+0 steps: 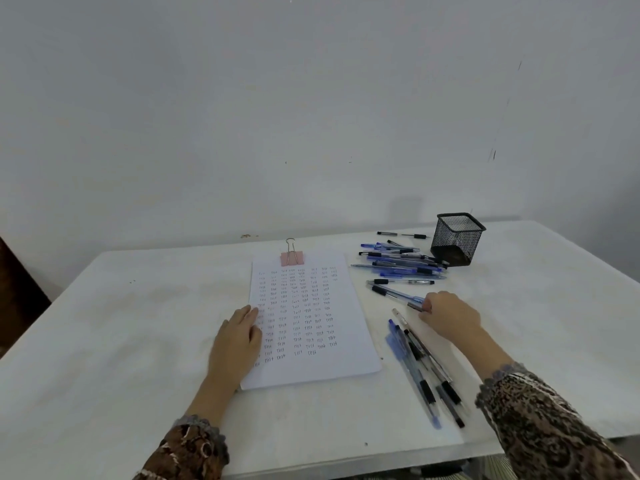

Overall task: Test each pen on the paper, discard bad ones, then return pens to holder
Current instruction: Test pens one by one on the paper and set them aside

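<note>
The paper (pixel 332 365), filled with small rows of "Test" and held by a pink clip (pixel 292 258), lies mid-table under the flat, straight-fingered left hand (pixel 239 341). The right hand (pixel 450 317) pinches the end of a blue pen (pixel 394 294) lying just right of the sheet. The black mesh holder (pixel 457 237) stands upright farther back, a heap of pens (pixel 401 262) beside it.

A plain office-like desk: white table (pixel 138 323) against a bare wall (pixel 242 116).
</note>
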{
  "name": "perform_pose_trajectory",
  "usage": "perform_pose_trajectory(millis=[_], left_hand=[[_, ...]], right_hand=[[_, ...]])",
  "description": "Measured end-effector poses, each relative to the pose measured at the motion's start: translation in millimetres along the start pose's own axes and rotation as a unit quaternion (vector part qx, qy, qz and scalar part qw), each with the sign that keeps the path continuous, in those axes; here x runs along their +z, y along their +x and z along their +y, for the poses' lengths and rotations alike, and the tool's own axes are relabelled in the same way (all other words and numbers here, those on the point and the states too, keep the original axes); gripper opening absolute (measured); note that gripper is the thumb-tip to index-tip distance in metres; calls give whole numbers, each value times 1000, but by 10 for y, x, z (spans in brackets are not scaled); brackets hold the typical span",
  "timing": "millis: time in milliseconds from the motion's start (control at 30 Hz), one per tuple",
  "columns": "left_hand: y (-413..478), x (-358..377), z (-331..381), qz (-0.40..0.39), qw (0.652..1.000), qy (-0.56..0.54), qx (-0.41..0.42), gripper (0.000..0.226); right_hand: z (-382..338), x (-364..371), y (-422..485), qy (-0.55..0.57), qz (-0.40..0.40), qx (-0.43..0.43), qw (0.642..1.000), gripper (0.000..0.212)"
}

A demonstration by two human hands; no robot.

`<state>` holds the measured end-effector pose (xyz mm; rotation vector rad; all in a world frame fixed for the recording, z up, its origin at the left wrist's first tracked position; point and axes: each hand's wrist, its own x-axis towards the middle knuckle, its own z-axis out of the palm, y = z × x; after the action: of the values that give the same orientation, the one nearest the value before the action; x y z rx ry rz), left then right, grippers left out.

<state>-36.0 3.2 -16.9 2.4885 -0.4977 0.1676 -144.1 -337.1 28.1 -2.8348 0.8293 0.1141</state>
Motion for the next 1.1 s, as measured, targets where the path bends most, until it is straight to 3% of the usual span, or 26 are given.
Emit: perform_pose_trajectory(millis=[100,167,233,300,433,533,633,733,800,933,1100], left_hand=[[-8,-4,3,1,1000,2,-2,41],[-10,1,3,7,1000,2,-1,41],[-15,2,14,13,1000,-2,-5,41],[-24,2,25,13,1000,-7,-8,41],[-28,-4,34,20,1000,-4,-9,41],[-33,-7,32,16,1000,-1,-9,41],[-34,-4,23,16,1000,0,-10,42],[-37,-3,20,17,1000,-4,-9,42],[-36,1,13,19,1000,-7,-8,41],[-31,11,-5,21,1000,-14,-13,41],[-29,17,-8,23,1000,-16,-12,41]], right_hand=[[29,-73,6,77,14,-9,997,8],[-12,-170,-21,280,58,-23,958,8],[-142,-311,-90,488,101,-43,866,6],[-300,-432,-144,615,122,-58,777,6],[-677,-549,-190,810,56,-106,573,19],[-975,-512,-240,850,-33,-101,515,24],[-1199,-413,-292,890,-97,-83,437,46],[-1294,-278,-308,935,-78,-24,346,53],[-1296,-176,-311,953,-53,17,298,47],[-1243,-34,-307,969,-7,46,241,22],[-1224,39,-295,986,3,26,165,32]])
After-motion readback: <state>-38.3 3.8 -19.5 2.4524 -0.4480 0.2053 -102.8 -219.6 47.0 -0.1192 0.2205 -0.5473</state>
